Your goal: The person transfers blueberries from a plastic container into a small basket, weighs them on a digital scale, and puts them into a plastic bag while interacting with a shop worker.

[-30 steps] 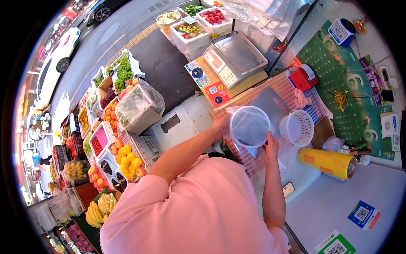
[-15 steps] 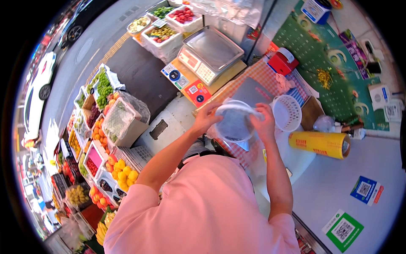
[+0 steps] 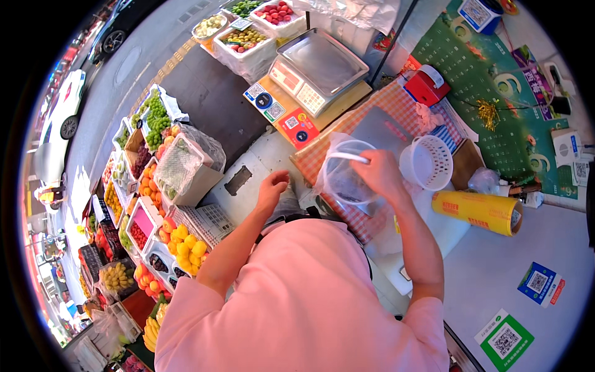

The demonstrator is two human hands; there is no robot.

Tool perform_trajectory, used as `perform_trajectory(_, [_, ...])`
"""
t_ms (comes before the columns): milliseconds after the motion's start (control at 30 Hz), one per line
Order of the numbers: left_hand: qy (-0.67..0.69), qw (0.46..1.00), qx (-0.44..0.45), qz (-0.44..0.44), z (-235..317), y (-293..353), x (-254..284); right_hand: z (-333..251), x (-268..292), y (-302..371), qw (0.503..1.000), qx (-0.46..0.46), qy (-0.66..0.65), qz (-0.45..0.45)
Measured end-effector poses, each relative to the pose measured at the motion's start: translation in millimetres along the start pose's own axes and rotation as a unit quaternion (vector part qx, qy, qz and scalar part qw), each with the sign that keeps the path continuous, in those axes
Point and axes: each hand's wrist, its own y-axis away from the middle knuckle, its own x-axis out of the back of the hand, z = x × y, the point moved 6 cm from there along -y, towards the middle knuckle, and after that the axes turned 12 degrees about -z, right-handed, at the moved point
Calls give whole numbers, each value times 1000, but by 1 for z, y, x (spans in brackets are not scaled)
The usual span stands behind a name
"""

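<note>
The table takes up the right side, with a red-checked cloth laid over part of it. A grey weighing scale is parked at the far edge. Near the right rim a yellow roll of wrap is lying on its side. A white perforated basket is set just beside the clear plastic tub, which is held over the cloth. The tub's rim is gripped from above by the right hand, fingers closed on it. The left hand is kept loosely curled and empty, off to the tub's left, not touching it.
</note>
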Motion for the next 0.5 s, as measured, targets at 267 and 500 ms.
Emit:
perform_trajectory(267, [72,992,97,42,-22,-14,145,-30,58,-96,973,-136,-185,37])
perform_trajectory(500, [30,989,134,51,-15,-33,304,-64,74,-228,884,-177,-425,77])
